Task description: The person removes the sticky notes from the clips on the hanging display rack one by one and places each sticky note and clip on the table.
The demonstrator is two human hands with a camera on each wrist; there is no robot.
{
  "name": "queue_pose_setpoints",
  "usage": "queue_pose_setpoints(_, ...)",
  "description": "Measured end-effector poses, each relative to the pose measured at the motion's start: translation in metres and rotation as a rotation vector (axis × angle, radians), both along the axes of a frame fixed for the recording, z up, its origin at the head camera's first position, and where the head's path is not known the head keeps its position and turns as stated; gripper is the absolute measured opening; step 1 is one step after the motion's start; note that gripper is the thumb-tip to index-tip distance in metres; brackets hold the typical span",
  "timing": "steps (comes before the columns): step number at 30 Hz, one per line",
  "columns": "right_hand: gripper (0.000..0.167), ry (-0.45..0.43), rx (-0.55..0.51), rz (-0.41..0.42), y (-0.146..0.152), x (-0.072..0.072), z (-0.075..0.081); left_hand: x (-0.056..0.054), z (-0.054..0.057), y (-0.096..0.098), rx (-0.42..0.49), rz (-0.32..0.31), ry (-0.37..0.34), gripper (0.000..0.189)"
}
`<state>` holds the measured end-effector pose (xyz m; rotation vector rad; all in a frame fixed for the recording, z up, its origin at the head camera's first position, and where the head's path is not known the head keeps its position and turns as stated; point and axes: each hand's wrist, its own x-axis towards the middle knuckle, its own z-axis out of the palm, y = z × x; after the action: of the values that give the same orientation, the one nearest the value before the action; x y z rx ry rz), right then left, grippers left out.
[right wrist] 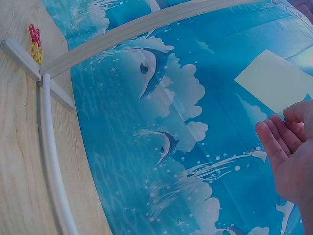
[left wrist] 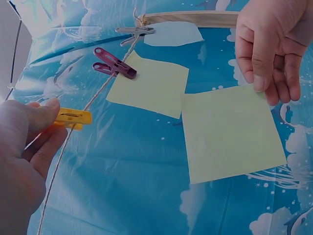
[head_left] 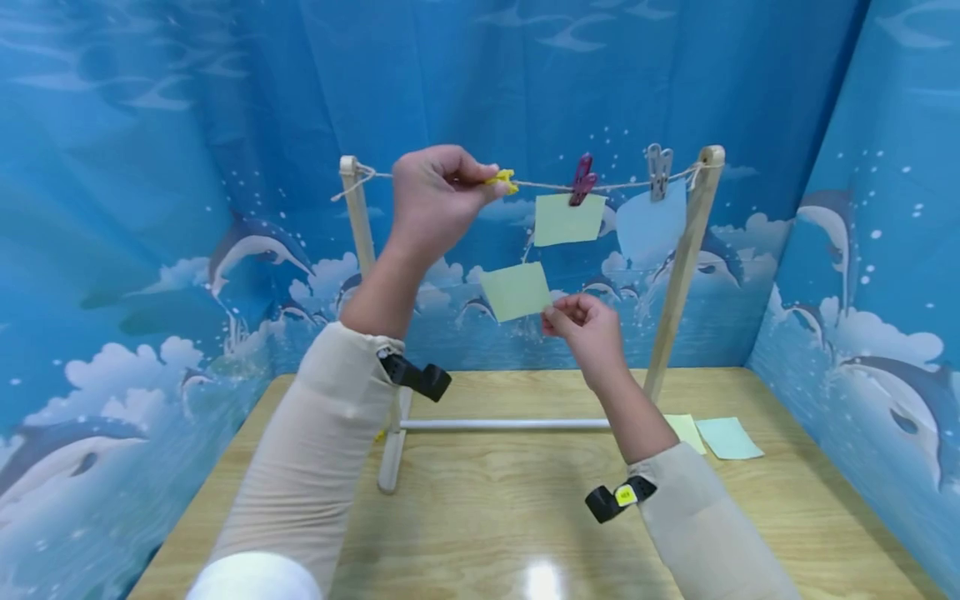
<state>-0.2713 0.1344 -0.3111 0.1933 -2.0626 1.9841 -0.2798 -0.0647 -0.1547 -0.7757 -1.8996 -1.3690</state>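
Observation:
My left hand (head_left: 442, 200) pinches a yellow clothespin (left wrist: 73, 116) at the string (head_left: 542, 185), left of the hung papers. Below and to the right, my right hand (head_left: 592, 337) holds a pale green paper note (head_left: 516, 292) by its lower right corner, between thumb and fingers. This note hangs in the air, apart from the string. Further along the string, a maroon clothespin (head_left: 581, 180) holds a yellow-green note (head_left: 568, 225). Nearest the right post, a grey clothespin (head_left: 659, 172) holds a light blue note (head_left: 649, 227).
The string runs between a left wooden post (head_left: 358, 217) and a right wooden post (head_left: 681, 283), joined low down by a white rod (head_left: 502, 425). A yellow note (head_left: 686, 432) and a pale green note (head_left: 729, 438) lie on the table. Pink (right wrist: 34, 35) and yellow clothespins (right wrist: 36, 52) lie near the left foot.

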Motion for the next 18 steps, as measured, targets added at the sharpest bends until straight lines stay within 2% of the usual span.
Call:
queue_pose_setpoints(4,0.019,0.006,0.008,0.002,0.002,0.001,-0.003,0.001,0.000,-0.001,0.028,0.001,0.025,0.008)
queue_pose_setpoints(11,0.018,0.012,0.006,-0.013,0.007,0.002,-0.011,0.004,-0.003,-0.003,0.041,-0.022,-0.027,0.008)
queue_pose_setpoints(18,0.021,-0.016,-0.003,-0.035,0.011,0.003,-0.020,0.005,-0.008,-0.005,0.052,-0.045,-0.042,0.005)
